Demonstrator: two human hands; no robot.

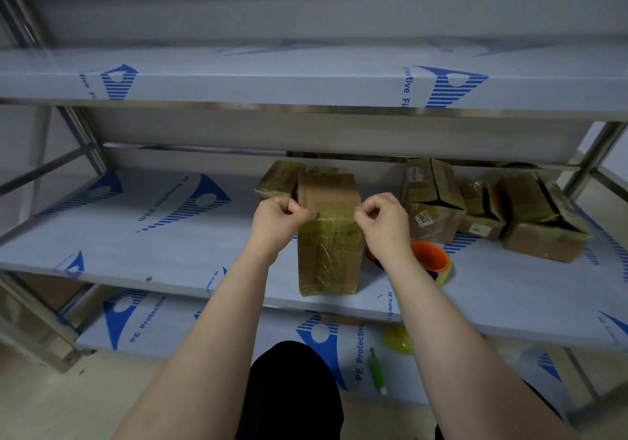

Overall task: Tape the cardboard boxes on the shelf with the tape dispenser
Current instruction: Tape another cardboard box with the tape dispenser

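item: front cardboard box (328,235), upright near the front edge of the middle shelf (153,235). its near face is covered in yellowish clear tape and its top is bare brown.
left hand (282,215): fingers curled, thumb against forefinger, pinching the box's upper front edge at its left corner.
right hand (384,217): fingers likewise curled, pinching the same edge at the right corner. whether either hand grips loose tape or the cardboard itself cannot be told.
tape dispenser (430,256): orange, with a yellow-green roll, lying on the same shelf just right of the box and partly hidden by the right forearm.
second taped box (278,178): directly behind the front box, touching it.
three more boxes: one with a white label (431,198), a small one (482,208) and a larger one (540,218), grouped at the right rear of the shelf with split flaps showing.
lower shelf (238,331): a yellow-green object (399,339) and a green-handled tool (378,371).
all shelves carry blue-printed protective film.
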